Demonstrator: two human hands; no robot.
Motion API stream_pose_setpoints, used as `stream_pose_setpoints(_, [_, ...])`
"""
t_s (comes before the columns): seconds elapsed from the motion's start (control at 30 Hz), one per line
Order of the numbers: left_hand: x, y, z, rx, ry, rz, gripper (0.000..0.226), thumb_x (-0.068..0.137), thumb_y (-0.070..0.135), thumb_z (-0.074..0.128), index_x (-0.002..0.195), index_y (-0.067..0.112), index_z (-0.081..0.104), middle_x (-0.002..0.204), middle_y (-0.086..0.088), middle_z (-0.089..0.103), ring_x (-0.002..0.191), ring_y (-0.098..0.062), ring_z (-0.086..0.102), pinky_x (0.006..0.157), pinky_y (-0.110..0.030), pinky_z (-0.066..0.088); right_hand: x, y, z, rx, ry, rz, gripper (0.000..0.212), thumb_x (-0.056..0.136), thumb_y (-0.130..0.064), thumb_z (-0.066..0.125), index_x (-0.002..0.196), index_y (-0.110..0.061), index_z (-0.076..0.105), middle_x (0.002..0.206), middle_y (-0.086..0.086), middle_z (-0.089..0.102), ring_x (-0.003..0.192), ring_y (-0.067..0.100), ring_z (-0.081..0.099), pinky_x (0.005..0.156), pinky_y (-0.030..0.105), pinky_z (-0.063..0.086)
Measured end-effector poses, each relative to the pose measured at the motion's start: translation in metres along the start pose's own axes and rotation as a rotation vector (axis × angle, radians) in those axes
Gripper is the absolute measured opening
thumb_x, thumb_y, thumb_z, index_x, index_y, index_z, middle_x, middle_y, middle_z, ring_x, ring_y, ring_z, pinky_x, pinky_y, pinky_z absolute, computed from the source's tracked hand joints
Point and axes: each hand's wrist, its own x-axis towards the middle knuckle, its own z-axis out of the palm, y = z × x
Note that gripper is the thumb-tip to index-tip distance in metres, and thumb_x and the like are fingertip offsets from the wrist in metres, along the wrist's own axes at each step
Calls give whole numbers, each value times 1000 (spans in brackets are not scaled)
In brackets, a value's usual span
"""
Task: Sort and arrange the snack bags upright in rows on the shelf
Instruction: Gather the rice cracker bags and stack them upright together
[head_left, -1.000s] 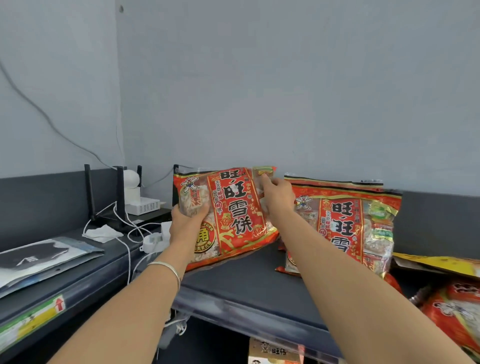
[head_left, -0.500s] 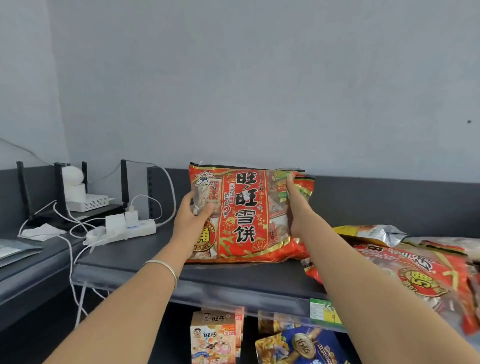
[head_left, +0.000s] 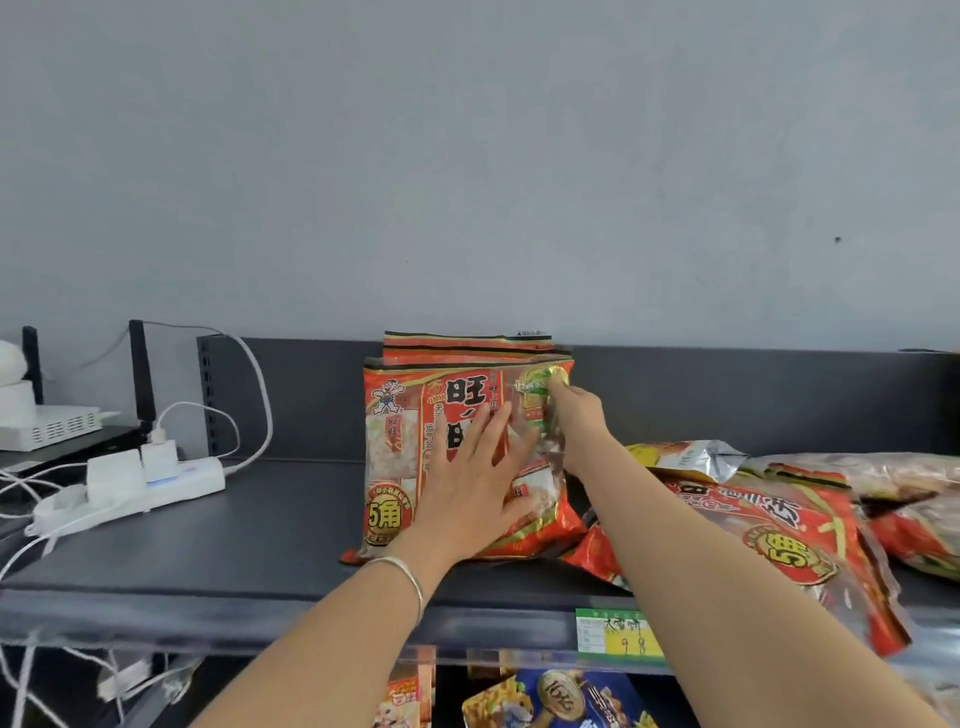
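Observation:
A red rice-cracker bag (head_left: 400, 441) stands upright on the dark shelf (head_left: 249, 545), leaning on a second red bag (head_left: 462, 345) behind it by the back panel. My left hand (head_left: 475, 483) presses flat on the front bag's face with straight fingers. My right hand (head_left: 576, 421) is at the bag's upper right edge, its fingers against the green patch; their grip is hidden. To the right, several red bags (head_left: 769, 519) lie flat in a pile.
A white power strip (head_left: 135, 488) with plugs and cables sits on the shelf's left part, with a router (head_left: 47, 426) beyond it. A silver-yellow bag (head_left: 685, 457) lies behind the pile. A price tag (head_left: 618, 631) hangs on the shelf's front edge, boxes and bags below.
The front bag was carried right and back and now stands against the second bag. My left hand shifted from gripping its left edge to pressing flat on its front.

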Motion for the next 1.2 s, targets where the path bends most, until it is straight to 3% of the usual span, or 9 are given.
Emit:
stream_pose_setpoints(0.13, [-2,-1,15,70,-19,59,80,82,75,20,147,36,-6,158,-10,6,145,-34,3,107,-70,2,16,6,-3,-46,51,-84,28,99,-28,48,96,-7,65,107,21,67,102,34,64,89,53,52])
stream_pose_setpoints(0.3, [-1,-15,24,151,-62,203,77,81,76,30,143,49,-8,156,-9,-8,143,-38,-8,103,-72,-6,28,12,1,-116,121,-173,27,100,-28,45,82,-14,61,91,12,66,89,29,63,86,47,54])
stream_pose_setpoints(0.43, [-2,-19,22,154,-112,248,75,80,73,40,142,51,3,155,-8,-10,143,-36,-9,102,-70,-13,27,23,-3,-189,102,-157,29,102,-30,37,103,-12,60,92,6,61,92,26,58,87,44,52])
stream_pose_setpoints(0.53, [0,-21,21,142,-139,238,72,80,76,26,142,52,-1,154,-4,-19,140,-33,-22,102,-69,-17,23,18,-13,-259,65,-127,32,102,-33,39,117,-12,58,101,7,60,93,24,56,82,39,52])
stream_pose_setpoints(0.67, [6,-8,7,19,-163,124,68,82,72,-3,142,50,17,159,-1,1,145,-28,-10,107,-64,-14,14,14,-35,-249,-36,-68,25,99,-27,48,120,-15,56,106,8,65,94,22,63,78,39,57])
stream_pose_setpoints(0.8, [19,18,-3,-4,-123,128,54,93,59,18,144,42,22,157,-1,17,146,-22,5,111,-59,-6,3,13,-62,-229,-68,-47,24,98,-21,49,121,-17,53,106,10,65,93,22,65,84,40,57])
stream_pose_setpoints(1.0, [36,60,-14,-108,-85,159,45,94,38,45,139,32,40,148,0,35,141,-20,23,116,-46,11,-11,8,-116,-499,-17,-295,24,97,-19,47,116,-15,61,103,7,67,90,22,66,82,37,56])
stream_pose_setpoints(1.1, [45,80,-16,-277,-97,88,41,94,32,46,135,27,47,136,3,47,127,-17,40,101,-35,36,-16,12,-144,-722,52,-447,27,95,-19,43,113,-19,64,103,3,68,87,20,63,76,35,54])
stream_pose_setpoints(1.2, [53,100,-15,-509,-166,-53,38,95,29,48,133,23,48,130,2,51,117,-18,49,91,-34,46,-14,18,-161,-912,110,-510,28,95,-22,41,112,-24,64,103,-1,68,85,19,61,66,29,47])
